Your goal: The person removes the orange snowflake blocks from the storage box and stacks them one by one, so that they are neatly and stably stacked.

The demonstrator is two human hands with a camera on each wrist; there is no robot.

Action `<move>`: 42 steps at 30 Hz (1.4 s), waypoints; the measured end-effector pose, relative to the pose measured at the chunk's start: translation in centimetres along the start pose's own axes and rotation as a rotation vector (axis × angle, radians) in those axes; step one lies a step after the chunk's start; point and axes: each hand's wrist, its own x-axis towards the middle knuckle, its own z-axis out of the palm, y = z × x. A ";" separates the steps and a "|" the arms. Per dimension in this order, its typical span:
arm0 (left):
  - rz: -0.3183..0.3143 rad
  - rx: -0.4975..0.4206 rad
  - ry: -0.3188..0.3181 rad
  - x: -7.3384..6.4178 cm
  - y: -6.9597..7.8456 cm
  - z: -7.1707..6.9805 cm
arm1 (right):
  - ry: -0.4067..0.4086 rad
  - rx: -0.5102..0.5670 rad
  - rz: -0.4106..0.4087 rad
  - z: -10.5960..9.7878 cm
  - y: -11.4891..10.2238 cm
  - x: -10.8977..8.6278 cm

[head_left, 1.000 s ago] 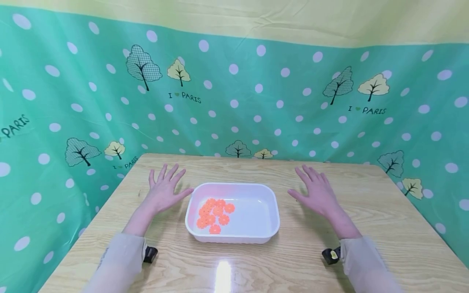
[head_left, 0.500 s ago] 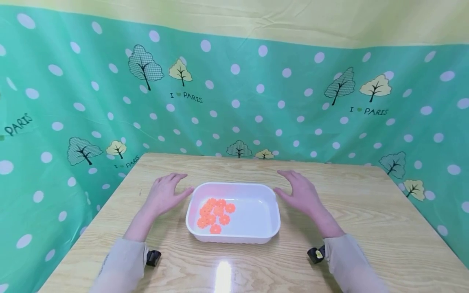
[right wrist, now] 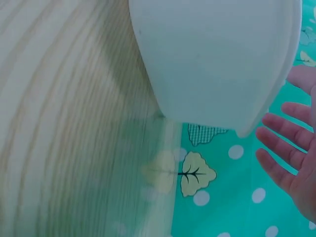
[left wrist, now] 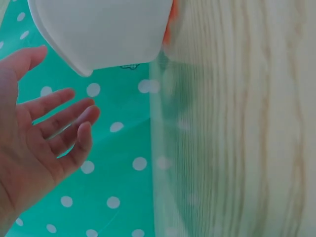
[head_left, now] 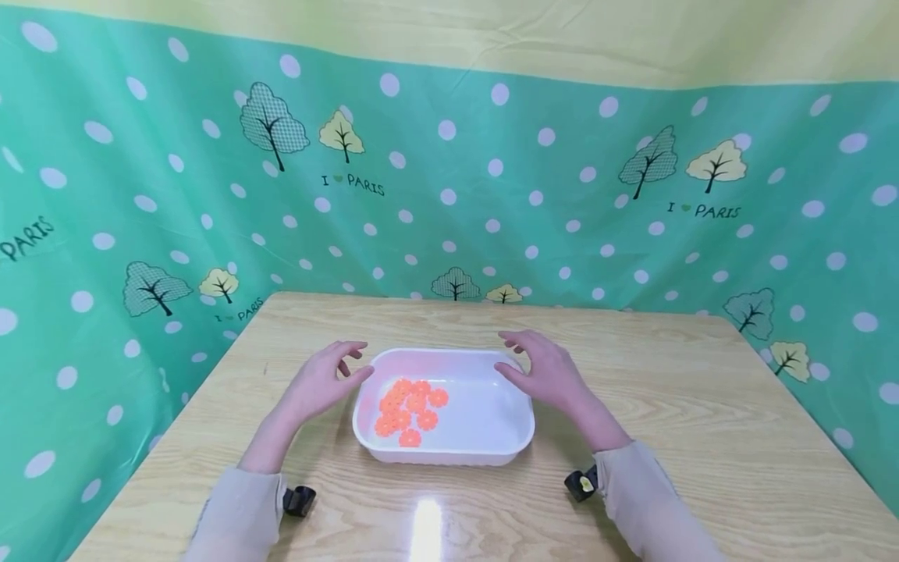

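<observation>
A white rectangular plastic tub (head_left: 485,417) stands on the wooden table between my two hands. Several flat orange pieces with scalloped, flower-like edges (head_left: 410,402) lie in its left half, some overlapping. My left hand (head_left: 319,384) hovers at the tub's left end, loosely bent, with the thumb tip near the rim. At the other end, my right hand (head_left: 551,376) reaches over the back right corner, thumb extended across the rim. The left wrist view shows the left hand's fingers (left wrist: 64,118) apart from the tub. Nothing is held in either hand.
The light wooden table (head_left: 702,437) extends around the tub on every side. Behind it hangs a green curtain (head_left: 449,195) with white dots and printed trees. Dark wrist cameras sit under both sleeves.
My right hand has moved left, from beside the tub to over its right rim. Both hands' fingers, spread earlier, are now more bent. The tub and orange pieces stay in place.
</observation>
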 end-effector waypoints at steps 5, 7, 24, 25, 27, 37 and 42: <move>0.001 -0.090 -0.046 -0.2 0.0 0.2 | -0.031 0.036 -0.012 0.5 -0.7 0.3; 0.005 -0.134 -0.069 -0.3 -0.1 0.3 | -0.055 0.046 -0.012 0.7 -1.0 0.4; -0.066 -0.406 -0.247 -1.0 -0.7 1.0 | -0.281 0.264 -0.074 2.9 -3.1 1.4; -0.065 -0.408 -0.249 -1.0 -0.8 1.0 | -0.290 0.261 -0.082 3.0 -3.2 1.5; -0.064 -0.410 -0.251 -1.0 -0.9 1.1 | -0.301 0.253 -0.097 3.2 -3.4 1.6; -0.061 -0.432 -0.275 -1.1 -1.2 1.2 | -0.389 0.327 -0.094 4.3 -4.5 2.1; -0.075 -0.468 -0.294 -1.2 -1.2 1.1 | -0.450 0.323 -0.077 4.8 -5.3 2.5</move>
